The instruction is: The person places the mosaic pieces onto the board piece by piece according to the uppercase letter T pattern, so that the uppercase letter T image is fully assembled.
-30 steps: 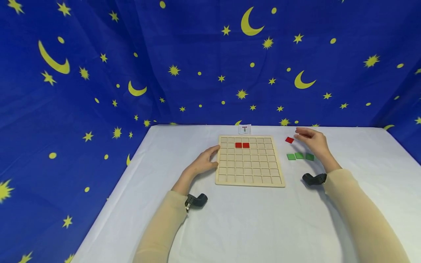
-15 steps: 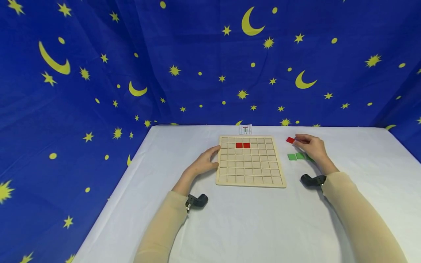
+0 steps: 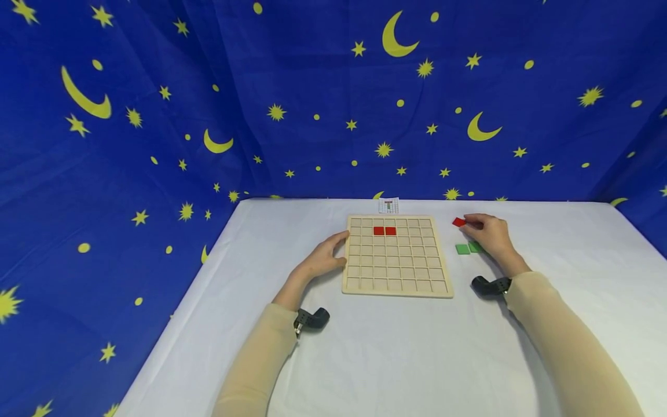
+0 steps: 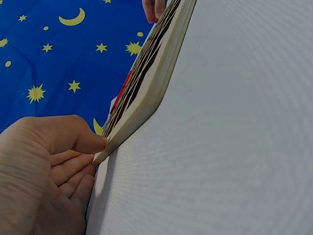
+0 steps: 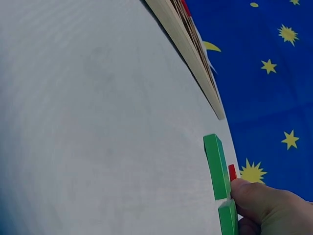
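A wooden grid board [image 3: 396, 277] lies flat on the white table [image 3: 365, 359], with two red tiles [image 3: 384, 230] side by side in its second row. My left hand [image 3: 333, 249] rests against the board's left edge; in the left wrist view the thumb [image 4: 78, 137] touches the board [image 4: 146, 88] while the other fingers lie loosely curled beside it. My right hand [image 3: 471, 223] is right of the board, its fingertips pinching a loose red tile [image 3: 459, 222] that lies on the table. In the right wrist view the thumb [image 5: 259, 203] presses that red tile [image 5: 232, 172].
Green tiles [image 3: 462, 249] lie in a row under my right hand, partly hidden by it, and show as green tiles [image 5: 215, 164] in the right wrist view. A small printed card [image 3: 388, 205] stands behind the board. A blue star-and-moon cloth [image 3: 312, 104] hangs at the back.
My right hand has come down and moved left until its fingertips reach the loose red tile, covering more of the green tiles. The left hand and the board have not moved.
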A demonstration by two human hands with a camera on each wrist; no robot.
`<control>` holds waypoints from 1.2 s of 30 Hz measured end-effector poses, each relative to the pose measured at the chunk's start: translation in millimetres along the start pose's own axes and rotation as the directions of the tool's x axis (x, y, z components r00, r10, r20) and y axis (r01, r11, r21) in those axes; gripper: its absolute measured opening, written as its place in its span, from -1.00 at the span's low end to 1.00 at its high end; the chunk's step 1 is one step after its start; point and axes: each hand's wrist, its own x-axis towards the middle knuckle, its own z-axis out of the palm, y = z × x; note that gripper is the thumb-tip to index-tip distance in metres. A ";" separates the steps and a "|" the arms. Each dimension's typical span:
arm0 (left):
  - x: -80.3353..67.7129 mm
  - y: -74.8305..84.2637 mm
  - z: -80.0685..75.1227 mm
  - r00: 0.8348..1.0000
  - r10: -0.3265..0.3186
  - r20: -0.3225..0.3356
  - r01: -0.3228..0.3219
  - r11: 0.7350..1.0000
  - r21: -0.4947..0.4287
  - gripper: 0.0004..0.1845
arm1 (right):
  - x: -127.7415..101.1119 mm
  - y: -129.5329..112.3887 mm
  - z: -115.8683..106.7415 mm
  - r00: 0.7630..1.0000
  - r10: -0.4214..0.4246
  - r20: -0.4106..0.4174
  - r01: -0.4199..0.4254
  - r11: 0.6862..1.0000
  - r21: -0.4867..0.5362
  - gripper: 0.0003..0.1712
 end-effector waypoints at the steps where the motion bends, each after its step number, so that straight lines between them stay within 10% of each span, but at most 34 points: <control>1: -0.2 0.4 0.0 1.000 0.001 -0.001 -0.001 1.000 0.000 -0.20 | 0.1 -0.4 0.6 1.000 0.001 0.000 -0.001 1.000 -0.004 -0.57; 36: 0.8 -3.6 0.8 1.000 0.027 0.007 -0.027 0.999 -0.018 -0.18 | 13.5 -49.6 -16.7 0.999 -0.032 0.022 0.027 0.983 0.184 -0.56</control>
